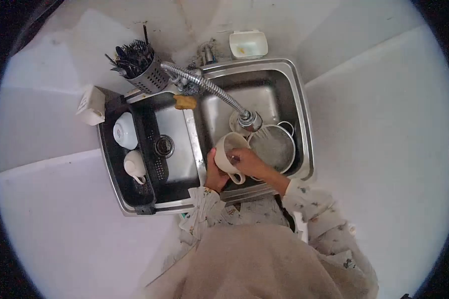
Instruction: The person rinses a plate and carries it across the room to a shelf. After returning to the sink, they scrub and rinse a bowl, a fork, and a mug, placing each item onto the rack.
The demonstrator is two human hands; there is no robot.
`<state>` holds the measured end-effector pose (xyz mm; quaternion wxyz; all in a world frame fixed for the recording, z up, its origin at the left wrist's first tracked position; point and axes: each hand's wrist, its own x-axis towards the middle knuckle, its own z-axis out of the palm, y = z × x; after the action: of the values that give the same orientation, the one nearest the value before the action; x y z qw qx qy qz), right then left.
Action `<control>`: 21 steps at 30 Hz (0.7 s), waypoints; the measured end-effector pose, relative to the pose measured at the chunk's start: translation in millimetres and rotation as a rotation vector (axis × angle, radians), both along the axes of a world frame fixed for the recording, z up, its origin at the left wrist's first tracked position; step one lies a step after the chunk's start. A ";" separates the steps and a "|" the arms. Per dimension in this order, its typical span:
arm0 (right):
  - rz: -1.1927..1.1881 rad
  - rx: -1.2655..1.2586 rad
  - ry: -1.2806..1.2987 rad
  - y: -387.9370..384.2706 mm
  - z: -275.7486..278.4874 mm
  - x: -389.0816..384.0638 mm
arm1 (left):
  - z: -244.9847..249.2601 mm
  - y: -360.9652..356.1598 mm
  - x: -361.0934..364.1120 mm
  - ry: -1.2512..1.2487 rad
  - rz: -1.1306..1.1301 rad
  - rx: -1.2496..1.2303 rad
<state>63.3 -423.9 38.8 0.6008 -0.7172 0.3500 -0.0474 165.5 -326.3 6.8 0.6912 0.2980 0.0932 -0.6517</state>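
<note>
A cream mug (222, 150) is held tilted over the right basin, its handle pointing down towards me. My left hand (214, 172) is wrapped around the mug's left side and base. The fingers of my right hand (248, 161) are curled inside the mug's opening; whatever they hold, if anything, is hidden. Just right of the mug, a round white pot (293, 150) with a loop handle holds cloudy water. Above it hangs the faucet head (250, 121), with water spraying into the pot. Part of a pale dish (236, 122) shows behind the faucet head.
A black rack (143, 149) in the left basin holds a white bowl (125, 131) and a cup (134, 164). A yellow sponge (185, 102) lies on the divider. Behind stand a cutlery holder (149, 79) and a white soap dish (248, 44). A white box (91, 105) stands left.
</note>
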 end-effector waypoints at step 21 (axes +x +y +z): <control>0.540 -0.344 0.131 -18.7 6.6 8.8 | 4.9 3.0 7.3 0.064 -0.065 -0.009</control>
<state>72.1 -442.7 45.5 0.4379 -0.8766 0.1718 0.1016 172.9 -323.3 11.7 0.6678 0.2767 0.1023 -0.6833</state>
